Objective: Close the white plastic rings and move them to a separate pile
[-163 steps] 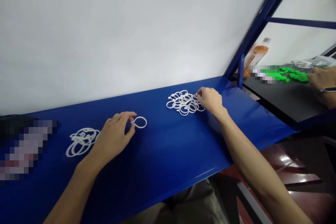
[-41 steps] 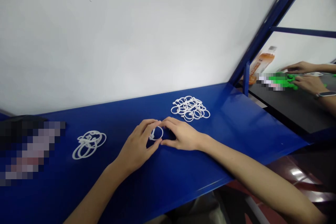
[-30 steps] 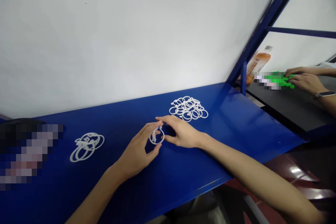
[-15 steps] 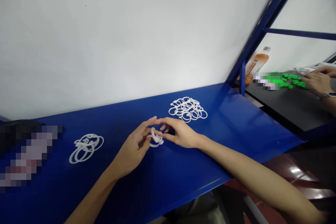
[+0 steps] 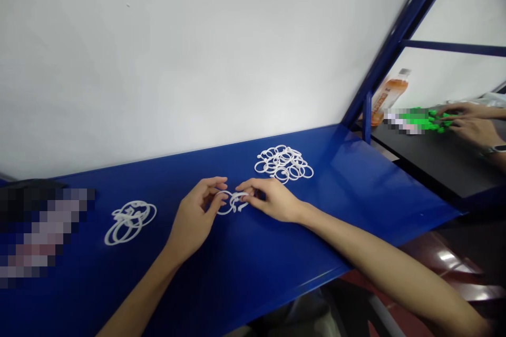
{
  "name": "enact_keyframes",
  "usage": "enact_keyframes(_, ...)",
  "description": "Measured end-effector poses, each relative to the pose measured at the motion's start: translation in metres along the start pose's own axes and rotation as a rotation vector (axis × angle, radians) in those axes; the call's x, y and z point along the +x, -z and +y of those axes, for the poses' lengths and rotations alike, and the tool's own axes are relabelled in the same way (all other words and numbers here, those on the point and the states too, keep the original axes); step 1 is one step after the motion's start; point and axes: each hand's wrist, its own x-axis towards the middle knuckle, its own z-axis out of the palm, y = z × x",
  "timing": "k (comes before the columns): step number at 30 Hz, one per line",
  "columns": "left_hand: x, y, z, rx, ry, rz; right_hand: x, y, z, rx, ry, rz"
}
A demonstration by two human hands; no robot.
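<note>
Between my hands, just above the blue table (image 5: 272, 253), are white plastic rings with small knobs. My left hand (image 5: 197, 213) pinches the left white ring (image 5: 225, 213) between thumb and fingers. My right hand (image 5: 272, 199) grips another white ring (image 5: 239, 196), which overlaps or links with the first; I cannot tell which. A pile of white rings (image 5: 293, 171) lies beyond my right hand, near the wall. To the left of my left hand rests a smaller group of larger-looking white rings (image 5: 125, 224).
A dark item (image 5: 33, 189) and a blurred-out patch are at the table's left end. A blue metal frame post (image 5: 367, 116) rises on the right. Past it, a co-worker's hands (image 5: 474, 126) handle green pieces (image 5: 419, 118) on a black table (image 5: 427, 166), near an orange drink bottle (image 5: 389, 97).
My hands have drawn slightly apart, and the bunched rings between them are now spread out side by side. The co-worker's hands have shifted left over the green pieces.
</note>
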Motion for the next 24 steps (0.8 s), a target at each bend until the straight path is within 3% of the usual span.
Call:
enact_keyframes(4,0.007,0.007,-0.008,0.222,-0.029,0.015,0.002,0.005,0.004,-0.050,-0.042,0.109)
enact_keyframes(10,0.006,0.008,-0.005,0.518,-0.259,0.059,0.002,0.008,0.002,-0.047,-0.065,0.144)
enact_keyframes(15,-0.005,-0.006,-0.001,0.533,-0.409,-0.051,0.002,0.004,-0.001,0.127,-0.086,0.136)
enact_keyframes(19,-0.008,-0.013,-0.005,0.527,-0.526,0.015,0.000,0.001,-0.002,0.238,-0.089,0.086)
enact_keyframes(24,-0.009,-0.006,0.002,0.477,-0.608,0.047,-0.003,-0.005,0.004,0.273,-0.046,0.054)
